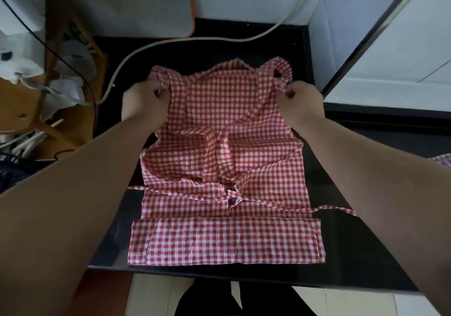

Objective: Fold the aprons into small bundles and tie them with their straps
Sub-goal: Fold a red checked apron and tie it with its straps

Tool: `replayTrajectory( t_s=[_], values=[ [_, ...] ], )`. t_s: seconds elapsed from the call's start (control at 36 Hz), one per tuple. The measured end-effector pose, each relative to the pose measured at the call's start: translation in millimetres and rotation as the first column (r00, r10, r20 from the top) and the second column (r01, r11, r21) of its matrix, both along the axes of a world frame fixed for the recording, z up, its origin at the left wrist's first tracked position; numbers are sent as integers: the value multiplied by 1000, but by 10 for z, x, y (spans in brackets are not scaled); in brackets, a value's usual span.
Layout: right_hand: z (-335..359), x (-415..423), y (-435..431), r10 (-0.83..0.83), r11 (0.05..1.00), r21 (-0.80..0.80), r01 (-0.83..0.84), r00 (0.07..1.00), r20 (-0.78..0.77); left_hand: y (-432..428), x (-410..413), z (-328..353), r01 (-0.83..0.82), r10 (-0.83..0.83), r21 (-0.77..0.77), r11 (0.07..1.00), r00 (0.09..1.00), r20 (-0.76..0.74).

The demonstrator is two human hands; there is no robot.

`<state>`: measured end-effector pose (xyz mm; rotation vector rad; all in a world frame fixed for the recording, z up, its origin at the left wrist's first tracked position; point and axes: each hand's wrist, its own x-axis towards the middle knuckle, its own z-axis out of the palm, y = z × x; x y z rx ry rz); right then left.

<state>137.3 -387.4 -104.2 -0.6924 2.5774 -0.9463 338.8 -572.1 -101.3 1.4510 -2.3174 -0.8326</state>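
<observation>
Crowding far left: a wooden frame (61,47) carrying crumpled white material, with a thin black cable (84,84) hanging across it. Cannot tell what the white material is.
Upper left: a white board (146,6) with an orange edge, standing at the far side of the black counter (346,242).
White hose (170,41): starts near the left hand, curves along the far side of the counter towards the right, then climbs the wall.
Left hand (144,103): fingers curled, clenched on the far left corner of the apron; fabric is bunched in the fist.
Apron (219,164): red-and-white gingham, lying on the middle of the counter between both forearms, running lengthwise away from the person. Wrinkled through the centre.
Folded band (227,240): the near end of the apron is turned over into a flat strip, close to the counter's front edge.
Waist strap (336,209): thin, crosses the apron just above the band. One end pokes out past the left side, the other trails onto bare counter at right. It bunches at mid-width; cannot tell whether that is a knot.
Neck loop (280,68): at the far right corner, arching just beyond the right hand.
Right hand (300,101): fingers curled, pinching the far right corner of the apron at the base of the loop.
Far right: a scrap of a second gingham cloth (443,159) at the frame edge; above it a white panel (402,47) with a dark metal edge.
</observation>
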Motion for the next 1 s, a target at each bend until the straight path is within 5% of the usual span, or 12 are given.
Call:
replayTrajectory(
  t_s=[0.14, 0.25, 0.47, 0.72, 0.83, 1.0],
  values=[
    [212, -59, -119, -45, 984, -168, 54, 997, 55, -125, -196, 146, 20, -19, 1, 1000, 983, -185],
    [231, 19, -63, 5, 990, -141, 12, 993, 119, -76, -123, -19, 74, -69, 164, 984, 997, -32],
    [-187, 429, 215, 72, 994, 70, -82, 989, 132, 549, 254, -317, 211, -239, 218, 953, 965, 107],
    [-369, 651, 67, 261, 959, 50, -278, 939, 224, 804, 78, -529, 457, -505, 291, 840, 855, 114],
    [-379, 575, -78, 269, 955, 45, -295, 916, 298, 641, -105, -540, 364, -446, 339, 868, 871, 207],
    [-397, 424, -268, 79, 996, -62, -57, 897, 434, 443, -295, -489, 205, -251, 399, 894, 966, 65]
  ],
)
